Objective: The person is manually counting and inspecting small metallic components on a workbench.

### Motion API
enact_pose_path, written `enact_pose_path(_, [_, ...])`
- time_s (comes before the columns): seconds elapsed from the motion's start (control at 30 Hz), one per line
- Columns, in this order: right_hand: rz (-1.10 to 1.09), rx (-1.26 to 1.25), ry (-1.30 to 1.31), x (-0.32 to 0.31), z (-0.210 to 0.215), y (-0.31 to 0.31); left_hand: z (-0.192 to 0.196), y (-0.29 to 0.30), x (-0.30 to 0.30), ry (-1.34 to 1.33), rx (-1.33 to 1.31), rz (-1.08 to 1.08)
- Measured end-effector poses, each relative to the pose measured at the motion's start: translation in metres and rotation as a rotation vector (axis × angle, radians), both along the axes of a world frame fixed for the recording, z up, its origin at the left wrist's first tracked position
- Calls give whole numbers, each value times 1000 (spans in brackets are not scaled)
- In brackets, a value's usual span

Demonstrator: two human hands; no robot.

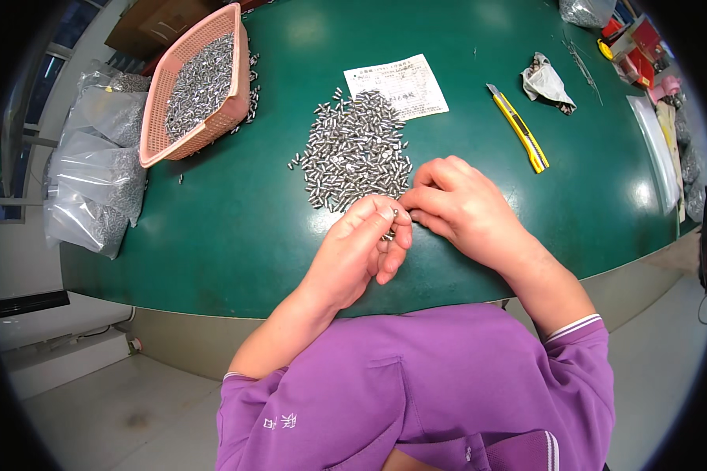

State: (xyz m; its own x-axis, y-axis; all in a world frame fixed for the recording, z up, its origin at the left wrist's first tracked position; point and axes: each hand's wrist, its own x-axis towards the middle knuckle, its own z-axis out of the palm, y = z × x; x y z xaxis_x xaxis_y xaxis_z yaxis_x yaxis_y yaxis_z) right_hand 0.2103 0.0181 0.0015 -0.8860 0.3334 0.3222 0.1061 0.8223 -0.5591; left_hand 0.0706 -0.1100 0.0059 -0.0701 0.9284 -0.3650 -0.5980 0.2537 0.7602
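Purple cloth of the person's shirt point(416, 385) fills the near edge, and both bare forearms reach forward from it onto the green desk point(212, 235). The left hand point(361, 247) is curled, thumb and forefinger pinching one small silver metal piece point(395, 212) at the fingertips, with a few more such pieces showing under its bent fingers. The right hand point(456, 204) lies just to the right of it, fingers folded in, its fingertips meeting the left hand's at that same piece; whether it grips the piece too I cannot tell.

Just beyond both hands, touching the right hand's knuckles, spreads a heap of silver metal pieces point(353, 149) loose on the desk. Behind the heap lies a white printed paper slip point(397, 85). Beyond and to the right of the right hand rests a yellow utility knife point(518, 129), and farther that way a crumpled bag point(546, 82). Far to the left of the left hand stands a pink plastic basket point(169, 137), tilted, holding more silver pieces, with clear plastic bags point(94, 180) of the same beside it at the desk's edge.
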Motion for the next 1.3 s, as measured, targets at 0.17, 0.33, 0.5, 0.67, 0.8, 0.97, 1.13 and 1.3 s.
enact_pose_path(0.17, [-18, 23, -29, 1, -2, 0, 2, 0, -1, -8, -17, 14])
enact_pose_path(0.33, [-60, -50, -11, 1, 1, 1, -2, -1, 0, -32, 28, 26])
enact_pose_path(0.5, [-46, -443, 126, 1, 7, -1, -6, -1, 0, -21, 97, 71])
enact_pose_path(0.67, [78, -675, 145, 0, 7, -3, -2, -3, 2, 44, 65, 5])
enact_pose_path(0.8, [76, -667, 170, -1, 8, -4, -3, -2, 2, 37, 49, 1])
enact_pose_path(0.97, [-89, -606, 110, 0, 9, -2, -3, -2, 0, -75, 66, 6])
enact_pose_path(1.13, [-96, -182, 96, -2, -3, 1, -3, -3, -3, -106, 124, 25])
enact_pose_path(1.3, [-85, -25, 15, -1, -3, -1, -7, -4, -7, -153, 242, 54])
